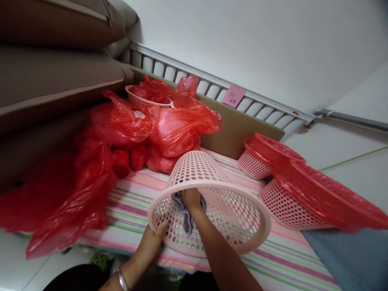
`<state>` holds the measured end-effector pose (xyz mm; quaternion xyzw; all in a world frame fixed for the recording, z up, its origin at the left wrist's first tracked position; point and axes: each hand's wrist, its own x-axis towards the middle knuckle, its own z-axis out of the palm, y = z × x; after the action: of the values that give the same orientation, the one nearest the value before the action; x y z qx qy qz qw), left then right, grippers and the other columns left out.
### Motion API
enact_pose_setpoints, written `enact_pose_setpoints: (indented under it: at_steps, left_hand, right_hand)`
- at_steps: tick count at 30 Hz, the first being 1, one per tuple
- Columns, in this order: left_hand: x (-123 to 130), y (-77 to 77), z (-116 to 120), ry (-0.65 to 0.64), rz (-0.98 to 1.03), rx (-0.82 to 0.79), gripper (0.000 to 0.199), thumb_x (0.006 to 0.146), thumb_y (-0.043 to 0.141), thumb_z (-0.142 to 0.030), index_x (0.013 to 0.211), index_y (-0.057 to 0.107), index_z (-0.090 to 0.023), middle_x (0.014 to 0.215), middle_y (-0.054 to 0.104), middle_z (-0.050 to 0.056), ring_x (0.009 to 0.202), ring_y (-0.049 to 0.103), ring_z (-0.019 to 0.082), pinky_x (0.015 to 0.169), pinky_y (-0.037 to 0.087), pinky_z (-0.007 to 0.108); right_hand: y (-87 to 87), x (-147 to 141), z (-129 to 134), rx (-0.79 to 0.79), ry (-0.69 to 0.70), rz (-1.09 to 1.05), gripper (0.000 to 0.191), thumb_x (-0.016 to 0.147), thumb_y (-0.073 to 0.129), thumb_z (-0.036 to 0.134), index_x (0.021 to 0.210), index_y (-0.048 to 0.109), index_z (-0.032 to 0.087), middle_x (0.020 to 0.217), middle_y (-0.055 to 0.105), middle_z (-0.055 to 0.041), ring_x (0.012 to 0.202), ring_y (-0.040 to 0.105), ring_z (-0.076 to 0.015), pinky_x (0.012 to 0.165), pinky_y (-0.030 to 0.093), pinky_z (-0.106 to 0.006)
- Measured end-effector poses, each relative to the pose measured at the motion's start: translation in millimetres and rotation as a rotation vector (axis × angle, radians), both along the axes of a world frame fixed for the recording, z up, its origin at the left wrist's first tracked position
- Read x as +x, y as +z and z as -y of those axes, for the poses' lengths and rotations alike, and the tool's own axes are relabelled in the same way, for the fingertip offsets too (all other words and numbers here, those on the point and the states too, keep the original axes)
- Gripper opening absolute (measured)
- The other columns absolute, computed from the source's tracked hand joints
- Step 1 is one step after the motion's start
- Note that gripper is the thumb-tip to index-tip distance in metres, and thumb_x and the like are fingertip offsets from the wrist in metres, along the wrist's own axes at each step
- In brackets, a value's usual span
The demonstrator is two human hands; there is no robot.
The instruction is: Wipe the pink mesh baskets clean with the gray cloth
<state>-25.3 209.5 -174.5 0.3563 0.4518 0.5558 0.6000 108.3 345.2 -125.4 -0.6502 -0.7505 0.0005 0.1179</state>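
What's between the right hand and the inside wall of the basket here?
A bunched rag, in the right hand inside the basket; the head view shows it.

This looks like a bedroom in a home: a striped sheet covers a bed, with a slatted metal rail behind it and big cushions stacked alongside.

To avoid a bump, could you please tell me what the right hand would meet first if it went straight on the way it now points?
Past its cloth, the right hand would probably meet the inside of the pink basket first; side wall or base, I cannot tell.
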Motion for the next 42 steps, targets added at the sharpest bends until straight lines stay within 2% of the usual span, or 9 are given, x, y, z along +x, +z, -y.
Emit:
enact_pose_setpoints:
  at_steps: [6, 10, 15, 18, 22, 26, 30, 35, 42]
  left_hand:
    - [3.0, 10.4, 1.8, 0.086, -0.089, 0.069, 0.042, 0.073, 0.06, -0.038, 0.108, 0.063, -0.014, 0.116, 0.067, 0.011, 0.113, 0.057, 0.027, 0.103, 0.039, 0.04]
    - [-6.9, 26.3, 4.0, 0.027, -0.144, 0.085, 0.039, 0.076, 0.058, -0.04, 0.104, 0.065, -0.015, 0.111, 0.069, 0.009, 0.11, 0.059, 0.026, 0.101, 0.04, 0.036]
    - [-39.7, 38.1, -4.7, 0.127, -0.325, 0.011, 0.042, 0.074, 0.059, -0.048, 0.091, 0.069, -0.011, 0.078, 0.075, 0.008, 0.082, 0.068, 0.03, 0.074, 0.053, 0.037]
    - [-47.3, 33.0, -10.8, 0.129, -0.265, 0.016, 0.044, 0.072, 0.06, -0.047, 0.094, 0.07, -0.01, 0.082, 0.076, 0.009, 0.083, 0.068, 0.03, 0.076, 0.053, 0.037]
    - [-37.3, 23.8, -12.0, 0.095, -0.207, 0.083, 0.044, 0.073, 0.059, -0.041, 0.105, 0.068, -0.012, 0.105, 0.072, 0.01, 0.102, 0.064, 0.029, 0.093, 0.047, 0.04]
    - [-27.2, 23.3, -8.5, 0.045, -0.232, 0.136, 0.039, 0.079, 0.053, -0.035, 0.109, 0.066, -0.015, 0.119, 0.066, 0.009, 0.113, 0.058, 0.026, 0.102, 0.04, 0.04]
    - [-23.0, 26.3, -8.1, 0.019, -0.278, 0.13, 0.038, 0.081, 0.051, -0.032, 0.112, 0.064, -0.015, 0.12, 0.065, 0.009, 0.116, 0.056, 0.027, 0.103, 0.04, 0.042]
    - [-18.1, 24.6, -9.2, 0.06, -0.276, 0.1, 0.04, 0.08, 0.051, -0.031, 0.114, 0.062, -0.012, 0.12, 0.065, 0.012, 0.112, 0.058, 0.028, 0.1, 0.043, 0.044]
    - [-17.9, 21.6, -9.1, 0.097, -0.204, 0.162, 0.041, 0.077, 0.053, -0.033, 0.112, 0.063, -0.015, 0.119, 0.066, 0.009, 0.116, 0.056, 0.025, 0.106, 0.036, 0.04]
  right_hand:
    - [-12.2, -1.0, 121.1, 0.013, 0.136, -0.074, 0.046, 0.066, 0.048, 0.007, 0.108, 0.059, 0.022, 0.106, 0.059, -0.0068, 0.103, 0.051, -0.022, 0.093, 0.037, -0.031]
    - [-13.5, 0.6, 154.5, -0.007, 0.133, -0.175, 0.049, 0.065, 0.049, 0.007, 0.109, 0.058, 0.025, 0.108, 0.057, -0.0056, 0.104, 0.05, -0.0225, 0.091, 0.039, -0.032]
    - [-6.7, -3.3, 146.1, -0.034, 0.133, -0.135, 0.046, 0.065, 0.05, 0.008, 0.107, 0.059, 0.025, 0.104, 0.058, -0.0051, 0.101, 0.052, -0.0231, 0.089, 0.04, -0.032]
    - [-5.0, -5.1, 124.0, -0.034, 0.119, -0.071, 0.042, 0.067, 0.051, 0.01, 0.106, 0.061, 0.022, 0.1, 0.061, -0.006, 0.098, 0.055, -0.0225, 0.087, 0.041, -0.031]
    - [-4.1, -6.9, 58.5, 0.04, -0.014, 0.008, 0.036, 0.073, 0.049, 0.012, 0.107, 0.062, 0.014, 0.097, 0.063, -0.0123, 0.093, 0.058, -0.0246, 0.082, 0.043, -0.033]
    - [-5.2, -6.8, -16.1, 0.092, -0.031, -0.009, 0.036, 0.083, 0.039, 0.016, 0.113, 0.059, 0.015, 0.11, 0.062, -0.0121, 0.108, 0.051, -0.0251, 0.095, 0.036, -0.039]
    - [-7.1, -1.9, -53.6, 0.107, -0.009, -0.027, 0.039, 0.088, 0.03, 0.019, 0.114, 0.058, 0.018, 0.113, 0.062, -0.0083, 0.116, 0.045, -0.024, 0.102, 0.029, -0.041]
    - [-5.2, 4.6, -35.4, 0.09, 0.031, 0.0, 0.035, 0.085, 0.037, 0.021, 0.112, 0.059, 0.018, 0.117, 0.06, -0.0096, 0.116, 0.046, -0.0242, 0.1, 0.031, -0.037]
    - [-9.5, -5.9, 82.3, 0.034, 0.099, 0.038, 0.035, 0.07, 0.05, 0.012, 0.104, 0.06, 0.016, 0.101, 0.061, -0.0099, 0.097, 0.054, -0.0238, 0.085, 0.041, -0.032]
